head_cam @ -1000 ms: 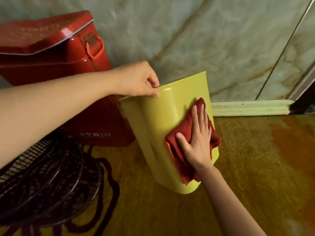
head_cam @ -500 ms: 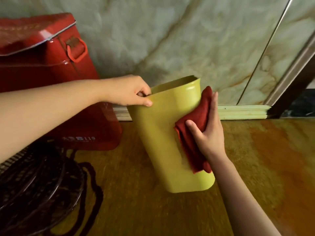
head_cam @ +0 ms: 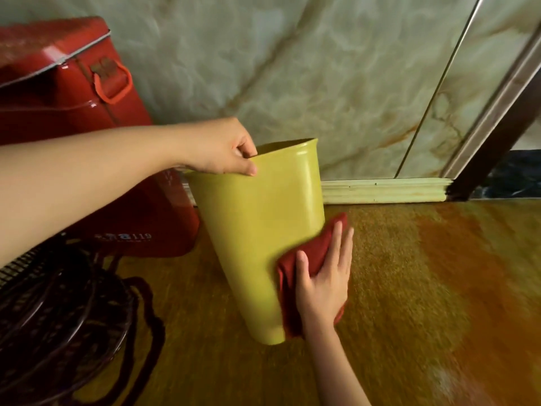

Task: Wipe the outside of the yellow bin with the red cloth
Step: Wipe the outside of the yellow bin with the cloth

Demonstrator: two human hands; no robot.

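Observation:
The tall yellow bin point(head_cam: 257, 230) stands on the brown floor in the middle of the head view, leaning a little to the left. My left hand point(head_cam: 222, 148) pinches its rim at the upper left, fingers over the edge. My right hand point(head_cam: 325, 276) lies flat on the red cloth point(head_cam: 310, 253) and presses it against the bin's lower right side, near the base. Part of the cloth is hidden under my palm.
A big red metal box point(head_cam: 73, 106) with a side handle stands just left of the bin, by the marble wall point(head_cam: 322, 68). A dark wire fan guard with a cord point(head_cam: 58, 317) lies at the lower left. A pale skirting board point(head_cam: 386, 190) runs behind; floor extends to the right.
My right hand slid the red cloth down the bin's right side, from near the rim to near the base. My left hand kept its hold on the rim.

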